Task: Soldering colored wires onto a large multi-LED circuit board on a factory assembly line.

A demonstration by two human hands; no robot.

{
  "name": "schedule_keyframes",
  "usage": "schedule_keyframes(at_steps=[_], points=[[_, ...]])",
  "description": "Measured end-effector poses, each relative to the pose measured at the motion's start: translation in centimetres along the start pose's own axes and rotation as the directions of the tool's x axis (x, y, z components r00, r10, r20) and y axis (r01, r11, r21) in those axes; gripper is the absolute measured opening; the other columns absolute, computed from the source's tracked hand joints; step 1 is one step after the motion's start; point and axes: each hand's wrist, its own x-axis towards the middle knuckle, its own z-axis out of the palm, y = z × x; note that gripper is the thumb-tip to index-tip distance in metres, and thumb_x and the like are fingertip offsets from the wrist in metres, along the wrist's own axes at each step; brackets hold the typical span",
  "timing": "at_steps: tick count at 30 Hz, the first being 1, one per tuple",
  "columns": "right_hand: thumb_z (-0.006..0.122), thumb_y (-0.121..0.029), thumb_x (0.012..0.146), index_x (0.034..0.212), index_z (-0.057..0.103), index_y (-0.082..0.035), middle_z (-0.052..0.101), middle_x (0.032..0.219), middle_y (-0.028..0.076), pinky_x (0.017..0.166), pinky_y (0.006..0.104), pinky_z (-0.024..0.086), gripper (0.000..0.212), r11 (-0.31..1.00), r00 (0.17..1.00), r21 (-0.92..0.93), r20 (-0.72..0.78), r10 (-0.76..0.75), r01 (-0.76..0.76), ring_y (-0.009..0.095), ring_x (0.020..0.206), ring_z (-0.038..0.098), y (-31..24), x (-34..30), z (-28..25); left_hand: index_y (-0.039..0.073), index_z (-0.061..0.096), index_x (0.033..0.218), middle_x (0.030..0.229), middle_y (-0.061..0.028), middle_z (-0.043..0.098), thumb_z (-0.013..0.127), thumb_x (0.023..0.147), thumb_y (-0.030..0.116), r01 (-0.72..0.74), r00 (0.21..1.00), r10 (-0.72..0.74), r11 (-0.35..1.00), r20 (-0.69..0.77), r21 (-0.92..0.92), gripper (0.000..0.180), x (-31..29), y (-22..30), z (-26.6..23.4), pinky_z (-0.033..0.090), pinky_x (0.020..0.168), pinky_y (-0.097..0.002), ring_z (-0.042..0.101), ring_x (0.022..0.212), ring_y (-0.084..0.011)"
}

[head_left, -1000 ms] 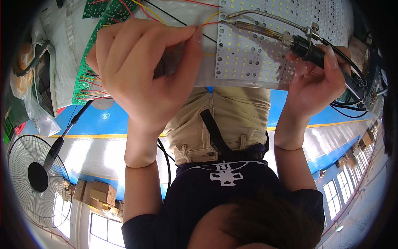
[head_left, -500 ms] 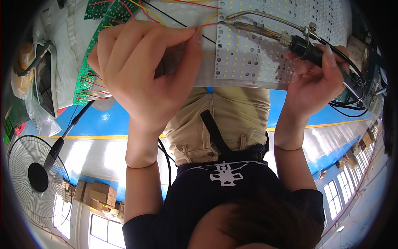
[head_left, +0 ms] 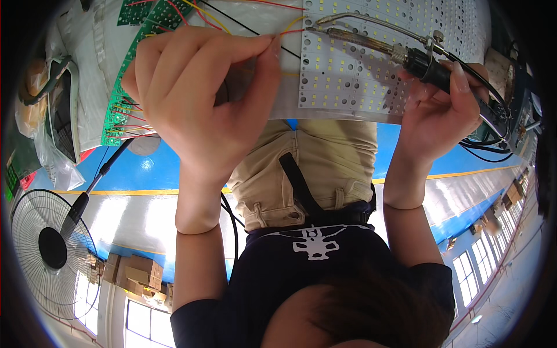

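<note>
With the left hand (head_left: 200, 95) pinching a red wire (head_left: 292, 31) and the right hand (head_left: 435, 116) holding a soldering iron (head_left: 397, 54), a slip could shift the wire or scorch the white board (head_left: 348, 87).

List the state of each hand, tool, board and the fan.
Left hand: pinching the red wire.
Red wire: pinched, reaching the LED board's edge; joint unclear.
Right hand: gripping the soldering iron.
Soldering iron: held, tip near the red wire.
LED board: lying flat.
Green circuit board: wires attached.
Fan: on or off unclear.
</note>
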Motion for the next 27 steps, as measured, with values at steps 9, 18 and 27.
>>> schedule_keyframes(at_steps=[9, 18, 27], points=[[0.055, -0.004, 0.083, 0.081, 0.049, 0.003, 0.053, 0.057, 0.014, 0.035, 0.0264, 0.040, 0.008, 0.998, 0.999, 0.068, 0.030, -0.022, 0.020, 0.019, 0.035, 0.048, 0.19, 0.01, -0.11, 0.009, 0.070, 0.074, 0.068, 0.0013, 0.061, 0.077, 0.061, -0.001, -0.006, 1.000, 0.006, 1.000, -0.012, -0.006, 0.017, -0.12, -0.16, 0.03, 0.038, 0.062, -0.0258, 0.051, 0.068, -0.0126], [0.054, -0.004, 0.082, 0.080, 0.049, 0.002, 0.053, 0.058, 0.014, 0.035, 0.0265, 0.040, 0.008, 0.998, 0.998, -0.042, -0.030, -0.057, 0.056, 0.019, 0.036, 0.048, 0.21, -0.15, 0.05, 0.009, 0.070, 0.074, 0.067, 0.0014, 0.061, 0.076, 0.062, -0.001, -0.002, 1.000, 0.002, 1.000, -0.007, -0.002, 0.017, -0.05, 0.10, 0.03, 0.038, 0.062, -0.0257, 0.051, 0.068, -0.0125], [0.056, -0.004, 0.081, 0.080, 0.049, 0.002, 0.050, 0.058, 0.010, 0.033, 0.0264, 0.039, 0.009, 0.999, 1.000, 0.030, 0.023, -0.021, 0.020, 0.018, 0.036, 0.048, 0.02, 0.01, -0.17, 0.009, 0.070, 0.073, 0.067, 0.0018, 0.060, 0.076, 0.063, 0.001, 0.008, 1.000, -0.008, 1.000, -0.005, -0.005, 0.015, 0.07, 0.19, 0.07, 0.036, 0.061, -0.0266, 0.050, 0.067, -0.0126]])
